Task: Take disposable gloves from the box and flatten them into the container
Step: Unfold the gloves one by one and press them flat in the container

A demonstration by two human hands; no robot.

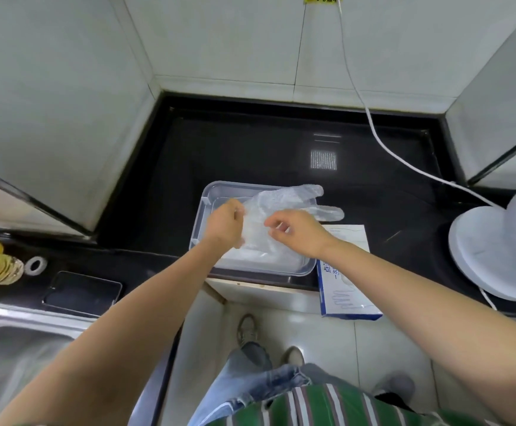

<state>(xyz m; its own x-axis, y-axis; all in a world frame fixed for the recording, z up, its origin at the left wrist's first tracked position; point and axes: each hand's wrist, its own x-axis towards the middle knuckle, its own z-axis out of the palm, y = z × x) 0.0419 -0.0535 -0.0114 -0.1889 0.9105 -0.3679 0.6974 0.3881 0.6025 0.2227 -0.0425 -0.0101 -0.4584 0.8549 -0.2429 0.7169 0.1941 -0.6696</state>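
Near the counter's front edge, the left hand (pixel 224 224) has its fingers curled, pinching one side of a clear glove (pixel 281 199) held over the transparent container (pixel 203 210). The right hand (pixel 298 232) pinches the same film close by, its other fingers loosely bent. The glove's fingertips reach past the container's far right corner. Further right, the glove box (pixel 350 281) seems to overhang the front edge. The thin film may cling to skin and end up draped outside the rim, and an elbow nudge could tip the box off.

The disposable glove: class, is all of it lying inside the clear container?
No: the disposable glove reaches with its fingers past the far right rim of the clear container, over the black countertop.
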